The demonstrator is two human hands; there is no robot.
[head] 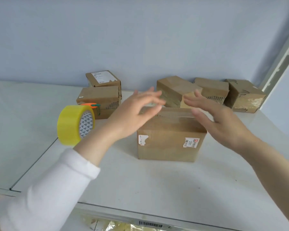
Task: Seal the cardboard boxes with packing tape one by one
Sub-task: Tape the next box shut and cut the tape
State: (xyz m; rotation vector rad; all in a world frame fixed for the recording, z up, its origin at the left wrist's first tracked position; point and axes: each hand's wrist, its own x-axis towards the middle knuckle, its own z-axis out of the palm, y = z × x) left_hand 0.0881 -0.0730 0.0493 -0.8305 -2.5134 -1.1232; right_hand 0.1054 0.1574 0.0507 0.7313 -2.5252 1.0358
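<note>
A brown cardboard box [168, 140] with a "221" label stands in the middle of the white table [140, 177], its top flaps closed. My left hand [137, 109] hovers over the box's left top edge, fingers straight and spread. My right hand [213, 114] is over the right top edge, fingers also straight. Neither hand holds anything. A yellow roll of packing tape [73, 125] stands on its edge to the left of the box, beside my left forearm.
Two stacked boxes [100, 95] sit behind the tape roll, with an orange cutter [90, 105] against them. Three more boxes [210, 92] line the back right by the blue wall. A metal frame [280, 60] rises at the right.
</note>
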